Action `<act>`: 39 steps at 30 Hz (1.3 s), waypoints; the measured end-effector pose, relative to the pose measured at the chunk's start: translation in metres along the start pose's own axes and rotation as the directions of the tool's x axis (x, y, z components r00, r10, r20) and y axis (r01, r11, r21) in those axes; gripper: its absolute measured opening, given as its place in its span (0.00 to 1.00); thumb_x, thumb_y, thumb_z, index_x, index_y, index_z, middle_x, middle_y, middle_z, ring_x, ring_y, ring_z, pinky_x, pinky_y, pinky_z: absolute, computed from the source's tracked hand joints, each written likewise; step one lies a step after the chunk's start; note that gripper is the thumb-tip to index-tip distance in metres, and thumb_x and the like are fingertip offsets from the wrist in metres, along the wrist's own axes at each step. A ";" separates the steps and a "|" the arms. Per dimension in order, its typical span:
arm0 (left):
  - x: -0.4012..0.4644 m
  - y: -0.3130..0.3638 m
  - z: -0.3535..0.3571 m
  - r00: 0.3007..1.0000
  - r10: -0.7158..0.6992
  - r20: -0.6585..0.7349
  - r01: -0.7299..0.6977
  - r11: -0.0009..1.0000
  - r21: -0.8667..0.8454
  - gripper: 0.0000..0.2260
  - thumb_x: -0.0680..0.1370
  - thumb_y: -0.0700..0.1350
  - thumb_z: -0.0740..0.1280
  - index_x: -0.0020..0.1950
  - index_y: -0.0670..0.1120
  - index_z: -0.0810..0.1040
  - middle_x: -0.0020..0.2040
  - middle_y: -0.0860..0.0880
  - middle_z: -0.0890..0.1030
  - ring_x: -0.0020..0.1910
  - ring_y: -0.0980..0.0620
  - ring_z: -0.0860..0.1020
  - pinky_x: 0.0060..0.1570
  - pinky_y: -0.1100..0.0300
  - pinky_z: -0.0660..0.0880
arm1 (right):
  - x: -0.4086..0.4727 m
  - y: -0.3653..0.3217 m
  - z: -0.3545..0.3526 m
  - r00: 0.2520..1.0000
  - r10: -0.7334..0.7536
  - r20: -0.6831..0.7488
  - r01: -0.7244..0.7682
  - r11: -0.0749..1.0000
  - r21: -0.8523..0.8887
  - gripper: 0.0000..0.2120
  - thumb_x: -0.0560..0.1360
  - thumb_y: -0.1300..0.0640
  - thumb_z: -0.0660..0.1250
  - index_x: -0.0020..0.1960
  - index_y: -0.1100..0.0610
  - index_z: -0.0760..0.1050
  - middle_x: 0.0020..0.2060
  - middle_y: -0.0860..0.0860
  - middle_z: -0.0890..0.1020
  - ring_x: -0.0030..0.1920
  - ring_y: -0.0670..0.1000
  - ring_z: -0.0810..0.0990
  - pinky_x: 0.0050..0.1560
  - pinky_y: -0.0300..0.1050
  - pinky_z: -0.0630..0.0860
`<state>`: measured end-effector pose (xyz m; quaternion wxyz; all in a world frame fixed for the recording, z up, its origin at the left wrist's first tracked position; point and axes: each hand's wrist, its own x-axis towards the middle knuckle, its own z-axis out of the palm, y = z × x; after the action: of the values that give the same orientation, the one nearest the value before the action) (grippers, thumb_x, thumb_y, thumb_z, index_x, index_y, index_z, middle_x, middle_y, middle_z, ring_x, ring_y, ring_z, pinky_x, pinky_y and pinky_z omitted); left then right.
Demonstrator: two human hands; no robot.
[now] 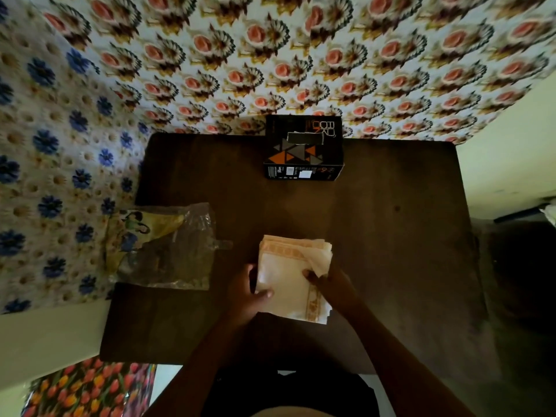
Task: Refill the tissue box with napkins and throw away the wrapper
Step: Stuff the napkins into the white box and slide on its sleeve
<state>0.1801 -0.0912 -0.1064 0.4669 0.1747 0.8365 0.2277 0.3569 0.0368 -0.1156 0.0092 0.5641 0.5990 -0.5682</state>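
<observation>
Cream napkins (288, 275) held in both your hands' fingers, left hand (248, 291), right hand (329, 282), lower centre; wrapper (162, 248) left on surface (391, 236); next, load tissue box (304, 147), upper centre.

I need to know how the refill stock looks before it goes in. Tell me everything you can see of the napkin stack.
The stack of white paper napkins with orange patterned borders lies flat, unwrapped, near the front of the dark wooden table, its edges slightly fanned. The left hand grips its left side, thumb on top; the right hand pinches a lifted corner of the top napkin.
</observation>
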 end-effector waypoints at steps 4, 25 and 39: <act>0.000 0.008 0.001 0.997 0.006 -0.080 -0.003 0.999 0.047 0.35 0.74 0.47 0.75 0.78 0.46 0.64 0.74 0.42 0.71 0.71 0.41 0.73 0.65 0.46 0.74 | -0.002 -0.007 -0.009 0.999 -0.010 -0.049 0.008 0.999 -0.044 0.28 0.71 0.38 0.72 0.65 0.50 0.73 0.53 0.44 0.83 0.50 0.48 0.84 0.51 0.45 0.82; 0.125 0.205 -0.047 0.850 0.461 -0.255 -0.438 0.888 0.142 0.22 0.85 0.51 0.56 0.80 0.52 0.61 0.65 0.57 0.73 0.42 0.67 0.74 0.39 0.71 0.74 | 0.154 -0.137 -0.121 0.930 -0.111 -0.350 0.166 0.977 0.133 0.13 0.83 0.49 0.60 0.45 0.52 0.79 0.41 0.55 0.83 0.41 0.54 0.83 0.45 0.50 0.81; 0.095 0.129 -0.037 0.917 0.304 -0.258 -0.271 0.950 0.154 0.35 0.77 0.70 0.59 0.76 0.48 0.68 0.71 0.42 0.75 0.64 0.42 0.79 0.62 0.41 0.77 | 0.108 -0.066 -0.095 0.994 0.007 -0.108 0.055 0.826 0.561 0.17 0.80 0.50 0.65 0.68 0.50 0.74 0.58 0.51 0.82 0.57 0.52 0.81 0.56 0.54 0.78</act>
<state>0.1111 0.0565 -0.0863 0.2952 0.2887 0.8706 0.2675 0.3321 0.1925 -0.1078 -0.1963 0.5632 0.4116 -0.6891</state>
